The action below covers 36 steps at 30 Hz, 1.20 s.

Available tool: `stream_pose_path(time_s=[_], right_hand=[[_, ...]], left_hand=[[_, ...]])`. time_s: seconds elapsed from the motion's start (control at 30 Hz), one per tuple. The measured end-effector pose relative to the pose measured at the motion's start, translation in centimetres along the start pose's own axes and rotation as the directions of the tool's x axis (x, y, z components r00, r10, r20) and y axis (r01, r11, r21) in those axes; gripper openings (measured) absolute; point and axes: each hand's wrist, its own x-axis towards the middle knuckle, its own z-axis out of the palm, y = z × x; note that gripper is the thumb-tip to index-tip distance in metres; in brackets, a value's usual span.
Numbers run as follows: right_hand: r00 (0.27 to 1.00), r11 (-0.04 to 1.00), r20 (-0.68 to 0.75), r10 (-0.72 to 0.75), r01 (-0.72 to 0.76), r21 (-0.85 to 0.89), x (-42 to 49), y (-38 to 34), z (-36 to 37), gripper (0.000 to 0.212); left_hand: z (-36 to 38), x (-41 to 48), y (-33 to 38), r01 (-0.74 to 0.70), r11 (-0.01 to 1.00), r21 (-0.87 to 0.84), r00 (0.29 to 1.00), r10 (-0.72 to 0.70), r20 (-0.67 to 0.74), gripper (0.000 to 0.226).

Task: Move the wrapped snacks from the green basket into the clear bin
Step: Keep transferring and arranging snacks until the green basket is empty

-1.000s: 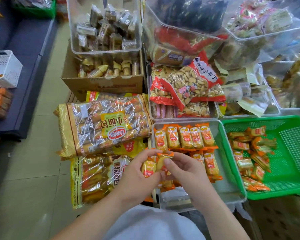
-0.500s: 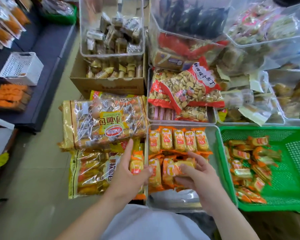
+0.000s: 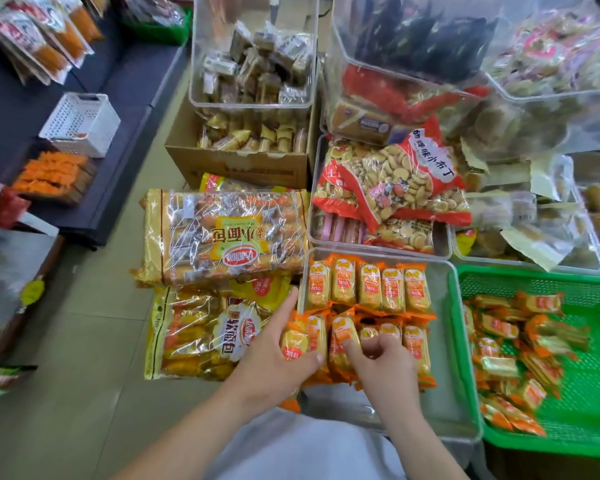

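Wrapped snacks (image 3: 369, 289): part are in the clear bin (image 3: 445, 382). The back row of five lies side by side and the front row is part-built. The rest lie in a loose pile (image 3: 520, 344) in the green basket (image 3: 575, 282), just right of the bin.

L hand (image 3: 274, 358) grips the end pack (image 3: 293, 344) at the bin's left wall, thumb over it, index finger out straight. Cannot tell if that pack is inside the wall. R hand (image 3: 381, 362) sits on the front row w/ fingers curled. Cannot tell if it pinches a pack or only presses.

Step in hand, by my judgement: squaring the front row.

Recommend:
- Seat the end pack flat and tight vs. its neighbour, matching the back row.
- Leave the bare strip at right for the remaining pile.

Surroundings:
- Big bread bags (image 3: 222, 233) just beside the bin's left wall crowd the L hand.
- Biscuit bag (image 3: 388, 181) sits in the tray behind, w/ a cardboard box (image 3: 236, 164) beyond.
- Basket rim and bin wall adjoin, so packs need lifting over both.
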Motion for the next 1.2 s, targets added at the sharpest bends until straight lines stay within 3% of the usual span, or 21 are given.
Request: stream_pose_path(time_s=[0.1,0.33,0.47,0.6,0.7,0.77,0.83,0.87,0.93,1.0,1.2], right_hand=[[0.998,0.987,0.023,-0.057,0.060,-0.151,0.2,0.2,0.2,0.038],[0.994,0.976,0.034,-0.103,0.108,-0.187,-0.2,0.0,0.2,0.038],[0.987,0.927,0.063,-0.145,0.158,-0.339,-0.5,0.6,0.7,0.051],[0.981,0.913,0.030,-0.191,0.189,-0.361,-1.1,0.0,-0.3,0.060],[0.975,0.976,0.063,-0.212,0.214,-0.032,-2.0,-1.6,-2.2,0.056],[0.968,0.961,0.213,-0.134,0.075,0.265,-2.7,-3.5,-3.8,0.045],[0.908,0.915,0.409,-0.088,-0.089,0.394,-3.4,-5.0,-4.7,0.032],[0.893,0.904,0.439,-0.100,-0.102,0.415,-3.6,-5.3,-5.0,0.029],[0.915,0.884,0.390,-0.104,-0.095,0.458,-3.4,-5.3,-5.4,0.026],[0.937,0.831,0.340,-0.082,-0.124,0.543,-3.1,-4.6,-6.0,0.021],[0.967,0.743,0.253,-0.026,-0.151,0.652,-3.2,-3.4,-7.0,0.022]], left_hand=[[-0.1,-0.2,0.1,-0.021,1.000,0.001,1.000,0.021,-0.003,0.093],[0.0,-0.1,-0.2,-0.021,1.000,-0.007,1.000,0.021,-0.019,0.092],[0.3,0.0,-0.5,-0.038,0.998,-0.045,0.999,0.036,-0.034,0.099],[0.7,0.1,-0.3,-0.067,0.997,-0.040,0.998,0.067,-0.012,0.105],[1.5,0.3,0.4,-0.086,0.996,-0.019,0.996,0.086,0.025,0.109],[2.3,0.5,1.3,-0.116,0.992,0.045,0.992,0.114,0.044,0.115],[3.3,0.7,2.2,-0.148,0.979,0.142,0.986,0.135,0.095,0.122],[3.7,0.8,2.7,-0.152,0.972,0.178,0.982,0.128,0.140,0.125],[4.2,1.0,3.3,-0.155,0.974,0.164,0.967,0.116,0.227,0.126],[4.2,1.1,3.7,-0.139,0.990,0.033,0.954,0.125,0.271,0.120],[4.5,1.3,2.9,-0.063,0.993,-0.103,0.972,0.085,0.221,0.092]])
